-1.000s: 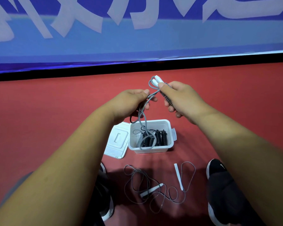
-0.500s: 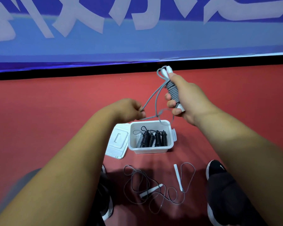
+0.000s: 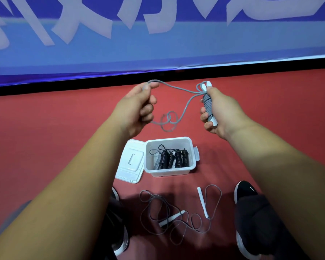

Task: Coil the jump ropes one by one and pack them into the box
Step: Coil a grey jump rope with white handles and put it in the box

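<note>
My right hand (image 3: 217, 111) grips the two white handles of a grey jump rope (image 3: 207, 106), held upright with grey cord wound round them. My left hand (image 3: 137, 107) pinches the free cord (image 3: 176, 89) and holds it up and to the left; a small tangle of loops hangs below between my hands. Under them, on the red floor, stands the open white box (image 3: 169, 171), with several coiled black ropes and a grey one (image 3: 170, 158) inside. Another grey rope (image 3: 178, 212) with white handles lies loose in front of the box.
The box's lid (image 3: 130, 162) lies open to its left. My black shoes are at the lower left (image 3: 120, 237) and lower right (image 3: 246, 192). A blue banner with white lettering (image 3: 158, 34) closes off the far edge of the red floor.
My left hand has risen and pulled the cord up and out to the left, stretching it away from the handles. The right hand has stayed about where it was, a little to the right.
</note>
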`<action>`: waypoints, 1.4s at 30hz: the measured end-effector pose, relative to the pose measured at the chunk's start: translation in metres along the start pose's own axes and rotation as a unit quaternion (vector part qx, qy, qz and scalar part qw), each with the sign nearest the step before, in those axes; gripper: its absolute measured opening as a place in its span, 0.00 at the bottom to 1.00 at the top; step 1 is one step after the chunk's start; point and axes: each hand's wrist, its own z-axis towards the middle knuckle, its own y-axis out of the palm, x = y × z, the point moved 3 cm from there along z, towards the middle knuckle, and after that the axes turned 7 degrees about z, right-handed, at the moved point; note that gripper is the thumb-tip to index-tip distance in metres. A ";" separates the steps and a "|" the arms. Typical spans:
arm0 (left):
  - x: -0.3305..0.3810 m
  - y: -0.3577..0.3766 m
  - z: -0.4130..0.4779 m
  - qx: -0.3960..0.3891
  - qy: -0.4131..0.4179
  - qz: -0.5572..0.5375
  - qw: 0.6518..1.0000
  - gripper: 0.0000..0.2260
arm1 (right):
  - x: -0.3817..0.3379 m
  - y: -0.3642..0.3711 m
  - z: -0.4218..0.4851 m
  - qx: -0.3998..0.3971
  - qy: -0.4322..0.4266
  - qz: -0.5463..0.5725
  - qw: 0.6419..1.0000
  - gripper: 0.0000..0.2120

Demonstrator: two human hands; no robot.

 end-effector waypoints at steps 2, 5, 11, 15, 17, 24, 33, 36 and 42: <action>0.001 -0.003 -0.004 -0.069 0.024 0.207 0.976 0.11 | 0.000 -0.006 0.003 0.019 0.005 0.006 1.000 0.20; -0.011 -0.009 -0.009 -0.161 0.016 0.507 0.847 0.08 | -0.004 -0.017 0.007 0.044 -0.002 0.038 0.998 0.19; -0.045 -0.016 -0.009 -0.132 -0.103 0.732 0.660 0.15 | -0.007 -0.013 0.004 0.025 -0.004 0.108 0.994 0.18; -0.058 -0.016 -0.007 -0.133 -0.186 0.770 0.595 0.39 | 0.001 -0.008 0.001 0.021 0.004 0.117 0.993 0.18; -0.067 -0.023 -0.005 -0.112 -0.254 0.726 0.629 0.47 | 0.005 -0.003 0.000 0.020 0.000 0.102 0.995 0.19; -0.052 -0.020 -0.008 -0.037 -0.284 0.383 0.878 0.33 | 0.002 -0.007 0.002 0.030 -0.011 0.123 0.992 0.18; -0.041 -0.031 0.004 -0.020 -0.146 0.440 0.886 0.15 | -0.007 -0.020 0.004 0.025 -0.017 0.097 0.995 0.18; -0.045 -0.030 0.007 -0.019 -0.127 0.539 0.833 0.18 | -0.005 -0.015 0.001 0.014 -0.022 0.051 0.998 0.18; -0.038 0.009 0.002 -0.065 -0.057 0.589 0.804 0.23 | -0.001 0.000 -0.011 -0.050 -0.095 -0.113 0.988 0.20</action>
